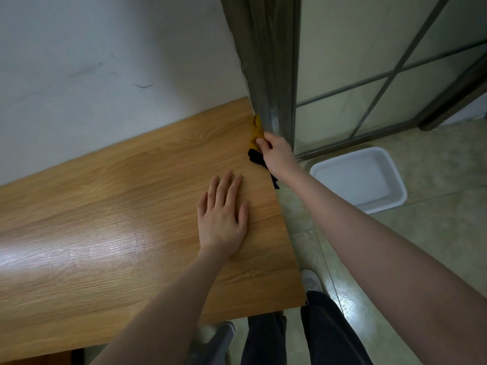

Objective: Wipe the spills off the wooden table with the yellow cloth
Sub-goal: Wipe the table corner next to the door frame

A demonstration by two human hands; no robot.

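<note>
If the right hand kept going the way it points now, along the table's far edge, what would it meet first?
The right hand, gripping the yellow cloth, points toward the table's far corner. It would likely meet the grey door frame first, then the white wall; depth is uncertain.

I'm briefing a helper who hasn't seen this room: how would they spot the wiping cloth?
Follow the wooden table to its far corner by the door frame. There the right hand grips the cloth: mustard yellow with a black part, the only fabric on the table.
</note>
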